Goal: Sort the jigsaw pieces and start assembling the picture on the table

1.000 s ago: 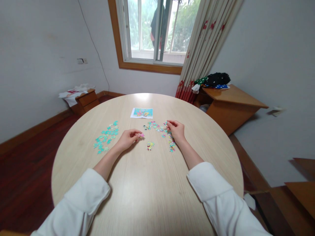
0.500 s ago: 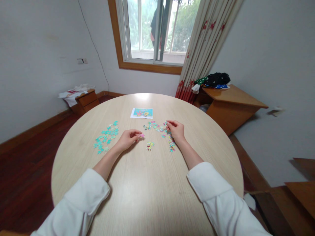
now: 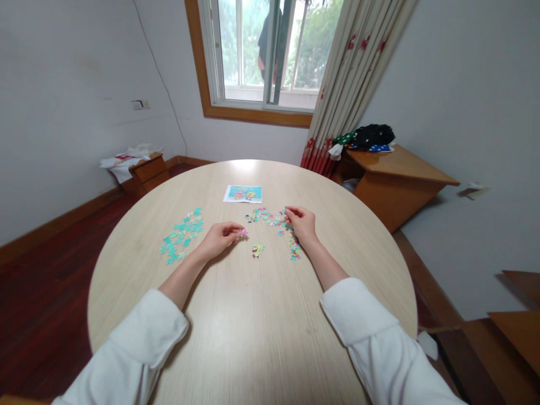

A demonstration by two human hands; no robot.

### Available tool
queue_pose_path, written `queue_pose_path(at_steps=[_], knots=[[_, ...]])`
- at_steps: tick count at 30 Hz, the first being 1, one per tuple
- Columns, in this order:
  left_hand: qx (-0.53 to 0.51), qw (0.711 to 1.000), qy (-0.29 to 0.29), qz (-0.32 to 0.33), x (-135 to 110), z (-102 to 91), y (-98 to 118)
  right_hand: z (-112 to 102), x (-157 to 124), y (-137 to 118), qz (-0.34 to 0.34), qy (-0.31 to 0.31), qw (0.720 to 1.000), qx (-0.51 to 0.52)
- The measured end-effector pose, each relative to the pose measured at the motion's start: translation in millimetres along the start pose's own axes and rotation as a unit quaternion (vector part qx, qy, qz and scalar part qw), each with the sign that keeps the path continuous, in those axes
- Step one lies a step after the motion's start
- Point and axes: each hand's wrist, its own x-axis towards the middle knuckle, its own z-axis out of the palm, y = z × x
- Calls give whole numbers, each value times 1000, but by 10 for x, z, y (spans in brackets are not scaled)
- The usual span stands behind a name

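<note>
My left hand (image 3: 220, 238) is closed in a pinch on a pink jigsaw puzzle piece (image 3: 243, 232), just above the middle of the table. My right hand (image 3: 302, 222) has its thumb and fingertips pressed together at the arc of multicoloured puzzle pieces (image 3: 270, 216); whatever lies between those fingertips is too small to make out. Nearer to me, between the hands, a few joined pieces form a yellow cartoon figure (image 3: 256, 250). Left of my left hand spreads a loose group of turquoise puzzle pieces (image 3: 183, 235).
A printed reference picture (image 3: 243, 194) lies on the round wooden table (image 3: 236, 337) beyond the pieces. Past the table's right edge is a wooden desk (image 3: 396, 163) with dark clothes (image 3: 371, 138). A small cabinet (image 3: 148, 171) stands at the left, and a person (image 3: 270, 45) is visible through the window.
</note>
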Motion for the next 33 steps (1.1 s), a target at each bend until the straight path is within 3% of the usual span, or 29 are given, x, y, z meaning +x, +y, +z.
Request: queue_pose_path(at_steps=[33], knots=[[27,999,-18,17,-23,1,70,-10,7,10,-6,1,1000,-10]])
